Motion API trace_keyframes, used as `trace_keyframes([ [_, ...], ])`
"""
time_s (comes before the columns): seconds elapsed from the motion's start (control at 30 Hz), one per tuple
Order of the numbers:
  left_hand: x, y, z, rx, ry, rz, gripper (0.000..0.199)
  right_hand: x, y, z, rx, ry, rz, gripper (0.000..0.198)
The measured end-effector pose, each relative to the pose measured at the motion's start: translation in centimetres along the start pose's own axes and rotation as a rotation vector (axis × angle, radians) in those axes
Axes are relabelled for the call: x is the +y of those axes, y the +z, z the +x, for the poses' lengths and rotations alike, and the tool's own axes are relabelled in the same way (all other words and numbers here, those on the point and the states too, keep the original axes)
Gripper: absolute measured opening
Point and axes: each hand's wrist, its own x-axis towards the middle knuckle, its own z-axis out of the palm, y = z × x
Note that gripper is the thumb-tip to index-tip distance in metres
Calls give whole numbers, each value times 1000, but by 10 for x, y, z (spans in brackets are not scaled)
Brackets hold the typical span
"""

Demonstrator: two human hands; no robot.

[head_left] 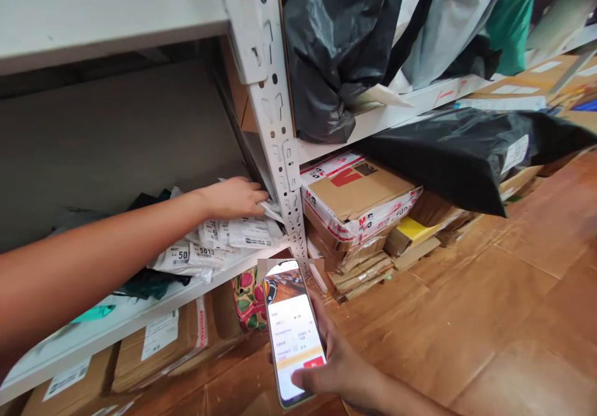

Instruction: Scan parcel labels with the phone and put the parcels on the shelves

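Glossy plastic mailers (219, 242), glass-fronted phone (293, 332), painted metal upright (270, 111), matt cardboard box (359, 195)

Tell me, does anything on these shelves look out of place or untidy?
Yes. The large black bag droops off the cardboard boxes toward the floor. The white labelled parcels under the left hand lie in a loose, slanted heap. The right hand holds a phone.

Looked like a parcel storeroom or courier pickup spot. White slotted metal shelving (275, 124) was crammed with labelled white mailers (219, 242), black poly bags (340, 49) and taped cardboard boxes (359, 198), with more cartons (158, 347) shoved underneath. Flattened cardboard (489, 291) had been laid over the floor, and numbers were printed big on the shipping labels.
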Motion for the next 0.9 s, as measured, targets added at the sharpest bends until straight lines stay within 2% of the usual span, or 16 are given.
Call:
trace_keyframes([
  [0.27, -9, -5, 0, 89, 71, 165, 25, 9, 1, -3, -43, -34, 12, 100],
  [0.4, -10, -8, -5, 189, 2, 11, 26, 15, -1, -2, -59, -33, 13, 99],
  [0.5, -6, -5, -13, 198, -69, -174, 31, 17, -1, -1, -60, -17, 23, 101],
  [0.6, -3, 5, -23, 216, -26, -318, 40, 19, -3, 1, -45, -41, 20, 98],
  [0.7, -2, 11, -28, 268, 18, -374, 37, 22, -6, 2, -39, -67, 13, 92],
  [0.77, 4, 11, -27, 248, 64, -289, 32, 24, -8, 2, -53, -48, 26, 92],
  [0.9, 27, 13, -21, 127, 183, 16, 20, 27, -9, 0, -52, -7, 46, 97],
])
